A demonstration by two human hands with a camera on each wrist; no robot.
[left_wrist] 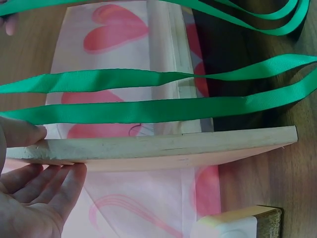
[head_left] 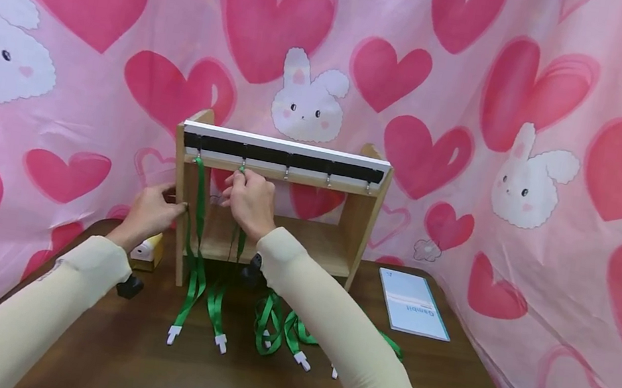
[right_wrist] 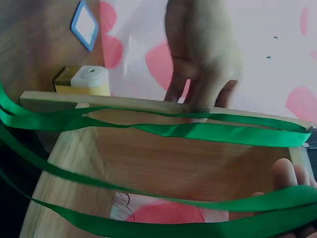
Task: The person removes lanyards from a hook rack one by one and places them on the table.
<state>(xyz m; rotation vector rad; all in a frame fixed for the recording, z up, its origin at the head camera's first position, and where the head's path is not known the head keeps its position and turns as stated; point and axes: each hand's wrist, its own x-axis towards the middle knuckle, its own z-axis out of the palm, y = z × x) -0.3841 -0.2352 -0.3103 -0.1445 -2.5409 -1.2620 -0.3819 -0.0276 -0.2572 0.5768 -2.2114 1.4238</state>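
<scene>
A wooden shelf (head_left: 369, 229) stands on the table, with a white board (head_left: 294, 144) and a black strip (head_left: 268, 155) along its top front. Small metal clips hang from the strip. One green lanyard (head_left: 200, 197) hangs from the leftmost clip. At the second clip, my right hand (head_left: 252, 202) holds the top of another green lanyard (head_left: 214, 307); its fingertips partly hide that spot. My left hand (head_left: 154, 211) grips the shelf's left side panel (left_wrist: 163, 148), thumb on the front edge and fingers against the outer face.
More green lanyards (head_left: 268, 328) with white plastic ends lie on the table (head_left: 141, 363), partly behind the right forearm. A small yellow and white box (head_left: 148, 252) sits left of the shelf. To the right lies a pale blue booklet (head_left: 414, 303). Patterned pink cloth surrounds the table.
</scene>
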